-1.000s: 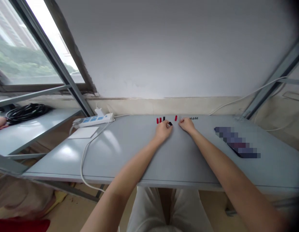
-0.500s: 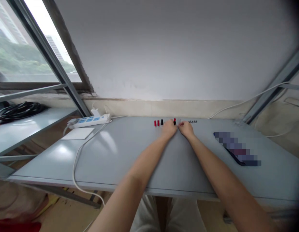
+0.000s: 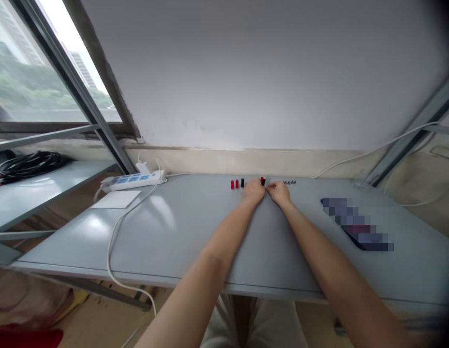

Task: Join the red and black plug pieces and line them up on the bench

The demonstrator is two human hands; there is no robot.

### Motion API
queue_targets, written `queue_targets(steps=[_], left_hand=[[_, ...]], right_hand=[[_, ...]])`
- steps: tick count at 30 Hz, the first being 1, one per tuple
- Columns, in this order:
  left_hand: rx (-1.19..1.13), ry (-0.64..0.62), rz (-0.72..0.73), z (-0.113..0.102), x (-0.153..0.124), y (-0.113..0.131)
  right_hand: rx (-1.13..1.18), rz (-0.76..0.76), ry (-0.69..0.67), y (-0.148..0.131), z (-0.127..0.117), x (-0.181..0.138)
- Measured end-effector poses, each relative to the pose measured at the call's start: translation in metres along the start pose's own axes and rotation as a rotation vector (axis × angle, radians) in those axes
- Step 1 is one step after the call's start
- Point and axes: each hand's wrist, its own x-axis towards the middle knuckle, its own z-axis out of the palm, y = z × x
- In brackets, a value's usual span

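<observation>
Both forearms reach straight out over the grey table (image 3: 195, 241), whose near edge runs under the elbows and whose far edge meets the wall just beyond the fingertips, so little room is left ahead of the hands. The left hand (image 3: 254, 191) and the right hand (image 3: 280, 192) rest knuckles-up on the tabletop, nearly touching each other, fingers curled in toward the gap between them. At that gap, just past the left hand's fingertips, sits a small red and black piece (image 3: 262, 181); the left fingers seem to pinch it, and the right fingers close in beside it, though whether they touch it is too small to tell. Just left of the left hand stand two red pieces (image 3: 234, 184) and a black piece (image 3: 242, 183) in a short row. Just right of the right hand lies a row of tiny dark parts (image 3: 289, 182). Further right, well apart, lies a blurred dark object (image 3: 357, 224). Far to the left are a white power strip (image 3: 132, 181) and its white cord (image 3: 113, 251) trailing over the near edge, with open tabletop between.
</observation>
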Motion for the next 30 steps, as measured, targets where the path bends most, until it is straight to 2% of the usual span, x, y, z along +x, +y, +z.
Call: queue_targets(steps=[7, 30], left_hand=[[0.026, 0.021, -0.029, -0.003, -0.007, 0.005], [0.065, -0.025, -0.099, -0.01, -0.013, 0.012]], right_hand=[[0.001, -0.001, 0.014, 0.001, 0.001, 0.001], [0.02, 0.001, -0.005, 0.001, 0.0, 0.001]])
